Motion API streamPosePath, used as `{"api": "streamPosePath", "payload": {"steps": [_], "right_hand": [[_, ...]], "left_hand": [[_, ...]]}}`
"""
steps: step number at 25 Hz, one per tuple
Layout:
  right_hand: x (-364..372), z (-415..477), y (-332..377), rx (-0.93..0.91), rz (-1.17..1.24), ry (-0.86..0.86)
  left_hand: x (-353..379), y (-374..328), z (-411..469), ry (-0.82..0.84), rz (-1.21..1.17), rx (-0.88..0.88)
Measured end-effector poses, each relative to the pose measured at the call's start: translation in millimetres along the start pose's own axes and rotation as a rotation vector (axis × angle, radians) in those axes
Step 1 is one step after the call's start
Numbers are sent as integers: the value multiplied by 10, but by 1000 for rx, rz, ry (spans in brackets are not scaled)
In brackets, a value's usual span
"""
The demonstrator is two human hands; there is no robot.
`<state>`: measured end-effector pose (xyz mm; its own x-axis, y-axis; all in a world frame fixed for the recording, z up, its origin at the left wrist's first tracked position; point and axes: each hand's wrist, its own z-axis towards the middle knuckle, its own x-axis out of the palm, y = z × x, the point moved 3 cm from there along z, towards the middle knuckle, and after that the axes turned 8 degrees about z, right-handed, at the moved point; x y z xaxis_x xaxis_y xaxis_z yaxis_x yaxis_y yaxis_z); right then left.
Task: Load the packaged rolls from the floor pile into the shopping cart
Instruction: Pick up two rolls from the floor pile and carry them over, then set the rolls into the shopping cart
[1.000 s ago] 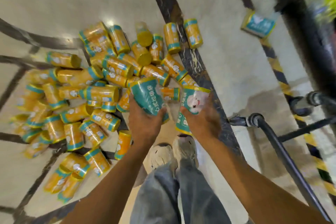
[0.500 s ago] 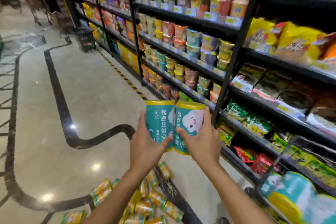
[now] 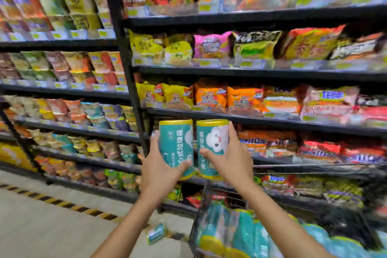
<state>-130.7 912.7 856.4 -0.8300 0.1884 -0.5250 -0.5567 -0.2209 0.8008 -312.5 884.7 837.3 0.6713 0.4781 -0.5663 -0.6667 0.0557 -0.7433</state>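
The person holds two packaged rolls upright and side by side at chest height, in front of the black store shelving [image 3: 134,94]. The left hand [image 3: 159,170] grips the left roll [image 3: 176,144], a teal cylinder with yellow bands at top and bottom, with the thumb across its lower front and the fingers wrapped round the far side. The right hand [image 3: 231,163] grips the right roll [image 3: 211,139], which bears a white cloud face, with the thumb pressed on its front and the fingers curled round its right side. The two rolls nearly touch. Below them and to the right, near the person, stands the black wire shopping cart [image 3: 206,194], with blurred teal-and-yellow rolls in the cart [image 3: 226,230] already lying inside. Left of the cart, one small teal pack [image 3: 156,235] lies on the pale floor [image 3: 41,226], which carries a yellow-and-black striped line [image 3: 62,203] along the shelf base. The shelves hold rows of bright snack packets [image 3: 210,97].
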Motion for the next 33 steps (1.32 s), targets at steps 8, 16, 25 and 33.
{"api": "streamPosePath", "payload": {"steps": [8,16,25,33], "right_hand": [[-771,317,-1511,283,-153,-32],[-245,-160,-2143,622,-212,214],[158,-474,-1951,531,-486,330],[255,-367,-1960,593,-684,486]], "left_hand": [[1770,-379,-91,304,-8,-21],[2104,282,-419,614,237,-192],[2116,623,-629,888,539,-197],[2131,614,-684,909,574,-142]]}}
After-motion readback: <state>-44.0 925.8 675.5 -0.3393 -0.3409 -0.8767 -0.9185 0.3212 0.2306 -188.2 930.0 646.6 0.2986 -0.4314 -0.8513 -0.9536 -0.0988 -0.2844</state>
